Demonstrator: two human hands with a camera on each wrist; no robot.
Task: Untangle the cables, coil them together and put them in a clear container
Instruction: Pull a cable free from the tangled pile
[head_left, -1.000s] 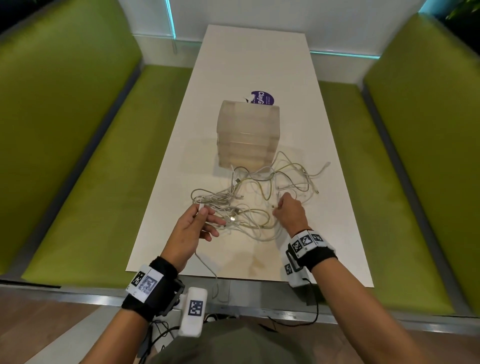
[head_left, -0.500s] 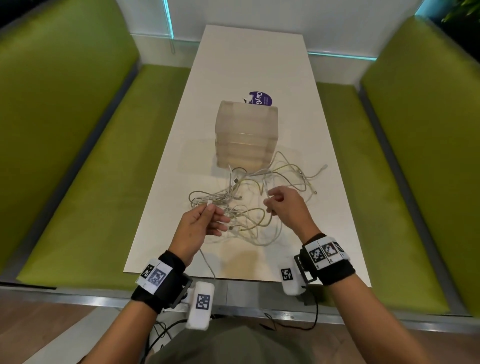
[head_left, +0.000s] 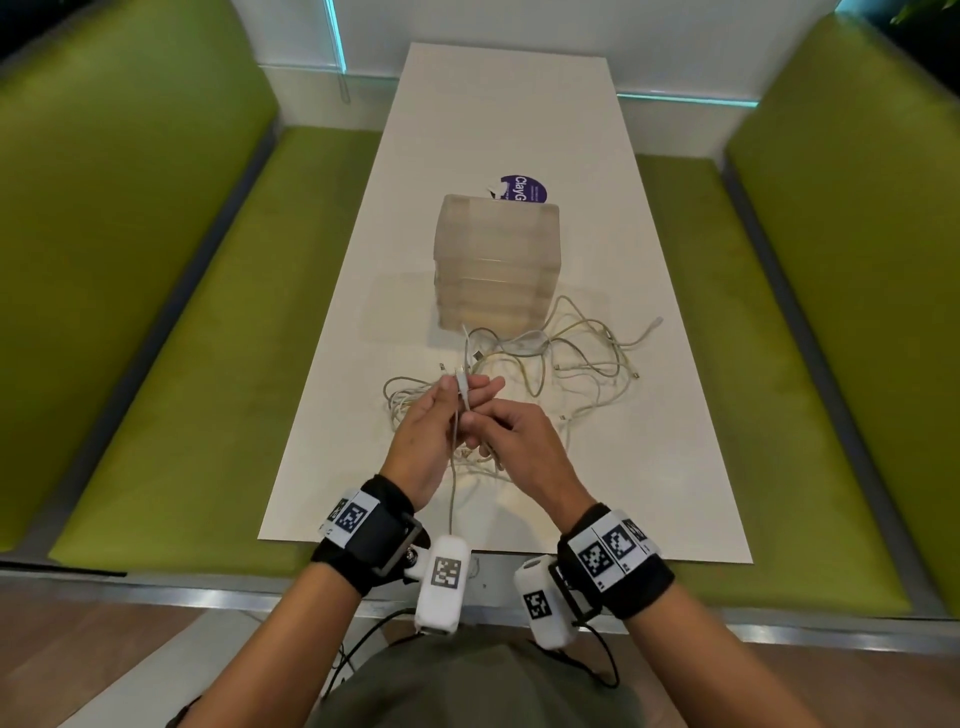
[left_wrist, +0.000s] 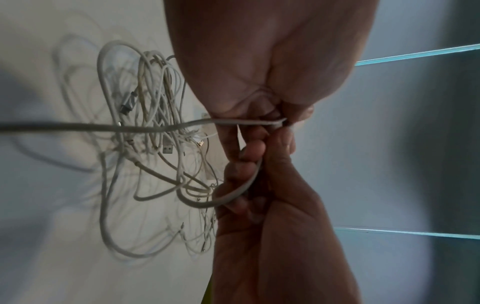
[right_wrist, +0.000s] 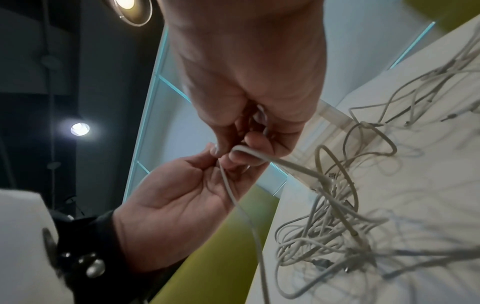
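I have both hands raised just above the near end of the counter (head_left: 675, 467), on my side of the tangle (head_left: 550, 358), which lies loose on the counter between my hands and the container (head_left: 496, 260). My left hand (head_left: 431, 441) pinches one cable (head_left: 464, 395) between thumb and fingers (left_wrist: 301, 111), near its plug end, which sticks up past the fingertips toward the container. My right hand (head_left: 519, 447) is curled round the same cable right beside the left, its fingers (right_wrist: 259, 142) closed on a bend in it; the two hands touch. From that shared grip the cable's long axis runs two ways: one length drops toward me over the near edge of the counter, the other leads away into the tangle, where it crosses several other loops. So the knot I have to clear lies ahead of my fingers, toward the container, and the right hand sits nearer the run that enters it. I judge the next move as sliding the right hand along the cable toward the tangle while the left anchors the plug end. The risk, as I see it, is dragging the whole heap instead of freeing one strand. The container stands well beyond the tangle; I cannot tell whether it is open.
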